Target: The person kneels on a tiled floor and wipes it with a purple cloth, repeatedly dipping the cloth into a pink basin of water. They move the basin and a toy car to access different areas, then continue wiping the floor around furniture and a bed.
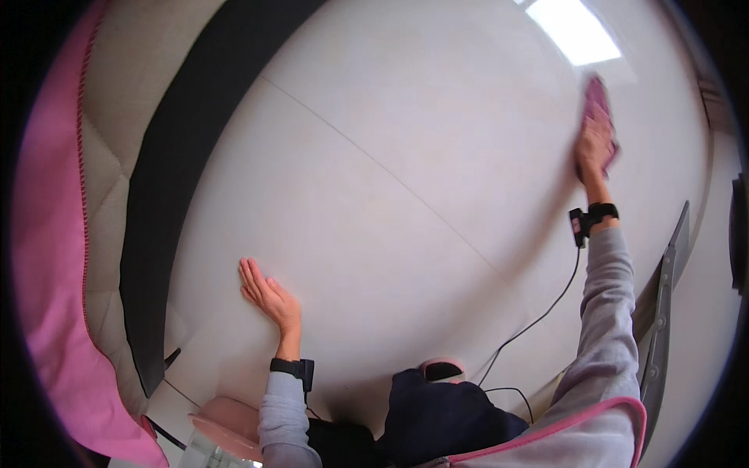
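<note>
My right hand (595, 140) is stretched far forward on the right, pressing a purple cloth (595, 93) flat on the glossy white tiled floor (374, 234). Hand and cloth are slightly blurred. On the left, my left hand (272, 297) holds nothing; its fingers are straight and lie close together, with the thumb a little apart. It is over the floor near the dark bed base, and whether the palm touches the tiles I cannot tell. Each wrist carries a black strap with a small device.
A bed with a black base band (169, 175), a cream padded side (105, 234) and a pink cover (52, 245) borders the left. A pink basin (225, 424) stands at lower left. Along the right runs a grey metal frame (661, 327). A black cable (541, 319) trails from my right wrist.
</note>
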Demonstrator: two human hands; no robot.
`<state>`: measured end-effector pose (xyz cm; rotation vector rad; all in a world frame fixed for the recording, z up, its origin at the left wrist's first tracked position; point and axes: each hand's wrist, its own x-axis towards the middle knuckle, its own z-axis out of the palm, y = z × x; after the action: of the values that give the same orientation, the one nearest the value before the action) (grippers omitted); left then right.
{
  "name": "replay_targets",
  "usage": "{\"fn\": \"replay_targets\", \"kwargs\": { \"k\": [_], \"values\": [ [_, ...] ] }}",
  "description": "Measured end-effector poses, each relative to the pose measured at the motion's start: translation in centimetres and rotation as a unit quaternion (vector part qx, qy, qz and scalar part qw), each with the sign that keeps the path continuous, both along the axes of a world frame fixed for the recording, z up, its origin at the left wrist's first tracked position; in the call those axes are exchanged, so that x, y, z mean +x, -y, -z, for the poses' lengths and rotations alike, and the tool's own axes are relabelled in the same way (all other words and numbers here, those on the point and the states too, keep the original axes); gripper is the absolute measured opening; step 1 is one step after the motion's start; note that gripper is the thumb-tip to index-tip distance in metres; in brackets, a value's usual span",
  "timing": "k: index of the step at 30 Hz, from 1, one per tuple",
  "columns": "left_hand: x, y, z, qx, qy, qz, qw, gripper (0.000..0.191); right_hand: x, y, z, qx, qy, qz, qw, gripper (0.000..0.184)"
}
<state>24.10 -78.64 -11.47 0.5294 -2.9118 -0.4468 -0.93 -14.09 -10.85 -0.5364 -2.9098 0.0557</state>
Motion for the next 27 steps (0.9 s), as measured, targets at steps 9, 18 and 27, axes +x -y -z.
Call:
{"fn": "replay_targets", "kwargs": {
  "k": [9, 18, 27],
  "values": [
    [-0.4, -0.3, -0.4, -0.002, 0.033, -0.030, 0.999, 0.050, -17.9, -2.1, 5.9, 0.206, -0.042, -0.141, 0.968, 0.042],
    [-0.5, -0.3, -0.7, 0.022, 0.022, -0.027, 0.999, 0.046, -18.2, 40.0, 3.2, -0.028, -0.098, -0.360, 0.927, 0.043],
    [2.1, 2.1, -2.3, 0.320, -0.108, -0.091, 0.937, 0.040, 2.8, 61.8, 2.3, -0.131, -0.074, -0.576, 0.803, 0.047]
  ]
}}
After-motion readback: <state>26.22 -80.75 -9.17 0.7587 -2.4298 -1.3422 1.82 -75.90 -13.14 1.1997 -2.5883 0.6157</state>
